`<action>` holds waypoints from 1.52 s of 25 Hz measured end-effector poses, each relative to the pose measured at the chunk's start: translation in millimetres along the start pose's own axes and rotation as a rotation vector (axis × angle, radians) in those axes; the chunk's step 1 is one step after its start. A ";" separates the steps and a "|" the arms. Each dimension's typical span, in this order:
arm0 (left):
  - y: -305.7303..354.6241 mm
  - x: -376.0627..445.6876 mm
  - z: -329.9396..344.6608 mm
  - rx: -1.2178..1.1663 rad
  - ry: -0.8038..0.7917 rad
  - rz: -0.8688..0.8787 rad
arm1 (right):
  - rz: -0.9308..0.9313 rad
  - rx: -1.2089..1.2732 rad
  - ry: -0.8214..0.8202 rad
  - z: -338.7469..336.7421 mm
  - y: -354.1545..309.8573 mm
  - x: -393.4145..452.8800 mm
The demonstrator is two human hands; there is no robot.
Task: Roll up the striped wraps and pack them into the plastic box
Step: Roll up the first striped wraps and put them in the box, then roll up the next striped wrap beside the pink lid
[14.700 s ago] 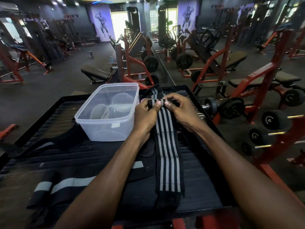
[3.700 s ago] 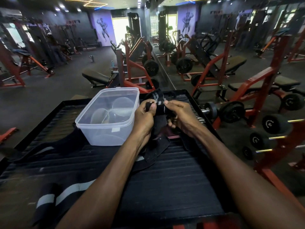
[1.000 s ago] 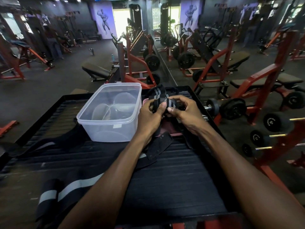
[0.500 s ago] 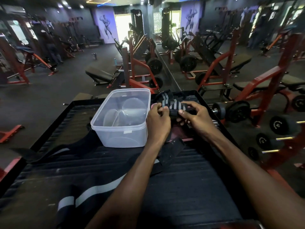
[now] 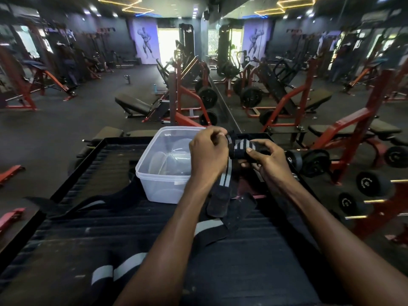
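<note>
Both hands grip a rolled striped wrap (image 5: pixel 241 149) above a black tray (image 5: pixel 254 272) in a gym: the left hand (image 5: pixel 208 155) pinches its end at 9 o'clock, the right hand (image 5: pixel 268 161) curls around the roll at 3 o'clock. The wrap's loose tail hangs toward 6 o'clock. The plastic box (image 5: pixel 163 168) sits just left of the hands; a second wrap (image 5: pixel 114 271) lies flat at 7 o'clock.

The rolled wrap (image 5: pixel 242 149) was seen to be black, striped in grey-white — as was the flat wrap (image 5: pixel 114 272) lying nearer. The plastic box (image 5: pixel 163 184) was clear and colourless. The platform (image 5: pixel 242 272) was black and ribbed — the gym frames (image 5: pixel 344 129) red.
</note>
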State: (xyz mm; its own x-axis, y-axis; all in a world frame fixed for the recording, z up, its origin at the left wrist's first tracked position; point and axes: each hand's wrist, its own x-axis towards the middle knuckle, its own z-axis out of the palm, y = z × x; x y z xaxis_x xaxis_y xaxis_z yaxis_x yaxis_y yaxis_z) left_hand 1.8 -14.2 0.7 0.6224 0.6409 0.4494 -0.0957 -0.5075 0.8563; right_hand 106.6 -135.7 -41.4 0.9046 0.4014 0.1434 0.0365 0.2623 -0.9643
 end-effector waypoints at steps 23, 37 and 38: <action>-113.0 64.2 -102.8 0.829 -0.234 -0.106 | -0.206 -1.068 -0.299 193.8 12.4 70.3; -114.2 60.2 -101.8 0.751 -0.184 -0.063 | -0.215 -1.382 -0.415 223.9 80.6 115.1; -113.8 59.8 -101.9 0.748 -0.180 -0.066 | -0.196 -1.351 -0.412 225.0 81.6 115.0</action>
State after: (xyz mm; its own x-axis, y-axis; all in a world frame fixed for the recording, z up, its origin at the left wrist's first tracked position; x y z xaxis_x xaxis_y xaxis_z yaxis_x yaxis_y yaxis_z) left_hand -29.2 140.6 -43.9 0.7314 0.6124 0.3001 0.4569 -0.7667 0.4509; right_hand 118.1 129.3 -53.6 0.6599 0.7409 0.1248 0.7269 -0.5874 -0.3558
